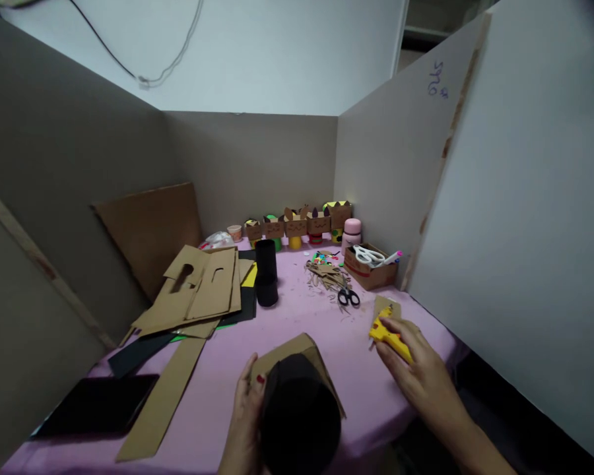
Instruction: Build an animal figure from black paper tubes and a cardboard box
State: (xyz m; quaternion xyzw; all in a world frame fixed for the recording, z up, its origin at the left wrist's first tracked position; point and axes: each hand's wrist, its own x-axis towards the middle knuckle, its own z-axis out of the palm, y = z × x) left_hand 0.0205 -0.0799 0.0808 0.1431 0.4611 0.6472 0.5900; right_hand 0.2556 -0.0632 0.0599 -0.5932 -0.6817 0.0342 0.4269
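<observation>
My left hand (247,409) is closed around a black paper cylinder (299,422), its dark open end tilted toward me. Against the cylinder's far side rests a piece of brown cardboard (284,346); whether the two are joined cannot be seen. My right hand (420,369) grips a yellow hot glue gun (393,342) at the table's right side. The gun's nozzle end lies over a small cardboard piece (387,305), and I cannot tell whether they touch. Farther back stand two black paper tubes (266,260), close together.
Cardboard sheets (198,290) are piled at left, near a cardboard strip (165,402) and a black tablet-like slab (96,404). Black-handled scissors (348,297) lie by cardboard scraps (327,274). A box (369,272) holds white scissors. Several cardboard animal faces (296,225) line the back; partitions enclose the table.
</observation>
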